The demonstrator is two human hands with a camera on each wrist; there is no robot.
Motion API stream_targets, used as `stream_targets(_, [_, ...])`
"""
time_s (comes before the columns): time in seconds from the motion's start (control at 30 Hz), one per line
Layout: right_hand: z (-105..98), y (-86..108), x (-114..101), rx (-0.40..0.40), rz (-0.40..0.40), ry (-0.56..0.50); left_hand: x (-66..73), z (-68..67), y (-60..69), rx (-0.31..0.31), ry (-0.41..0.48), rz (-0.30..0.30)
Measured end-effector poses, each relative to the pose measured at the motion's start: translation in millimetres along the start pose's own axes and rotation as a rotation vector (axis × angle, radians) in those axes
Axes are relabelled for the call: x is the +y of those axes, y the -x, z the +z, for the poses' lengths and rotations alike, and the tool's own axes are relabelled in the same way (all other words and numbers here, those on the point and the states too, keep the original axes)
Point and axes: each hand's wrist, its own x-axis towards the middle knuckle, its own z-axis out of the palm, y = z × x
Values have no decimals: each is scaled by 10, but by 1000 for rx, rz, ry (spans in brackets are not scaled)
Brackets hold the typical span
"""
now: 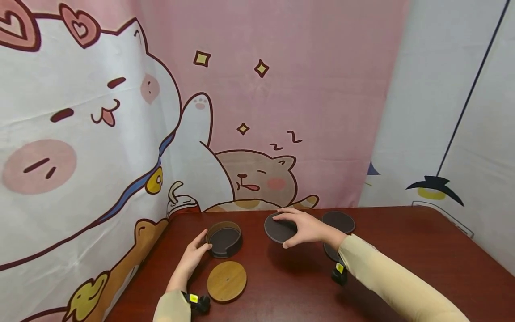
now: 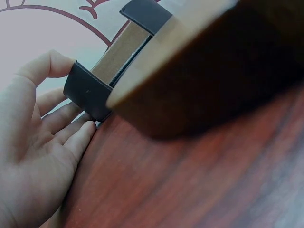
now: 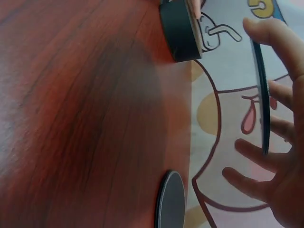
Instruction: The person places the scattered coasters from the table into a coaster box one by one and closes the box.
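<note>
At the far left, a cloth (image 1: 330, 89) printed with cartoon cats hangs behind the table (image 1: 277, 290) and runs across to the right. The left hand (image 1: 192, 257), at the holder's 8 o'clock, grips the wall of the holder (image 1: 224, 226), thumb at the rim and fingers round the outside. The holder stands upright on the table, black outside and brown within, its dark floor showing and the gap in its wall facing about 4 o'clock. Just beside it, at 6 o'clock, the wooden disc (image 1: 227, 281) lies flat. At the holder's 3 o'clock, the right hand (image 1: 309, 228) grasps a dark coaster (image 1: 277, 229) by its edge between thumb and fingers, lifted clear of the table and well apart from the holder. Further right, a second coaster (image 1: 339, 222) lies at the held one's 3 o'clock, and a third coaster (image 1: 330, 252) at its 4 o'clock, partly hidden behind the right wrist.
</note>
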Motion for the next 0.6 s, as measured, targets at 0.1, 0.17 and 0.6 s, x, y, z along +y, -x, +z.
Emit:
stream_targets(0.1, [55, -107, -8, -14, 12, -3, 2, 13, 8, 4, -3, 0])
stream_targets(0.17, [96, -167, -16, -16, 9, -8, 6, 24, 15, 6, -1, -3])
stream_targets(0.6, [470, -637, -123, -72, -17, 2, 30, 12, 8, 12, 21, 9])
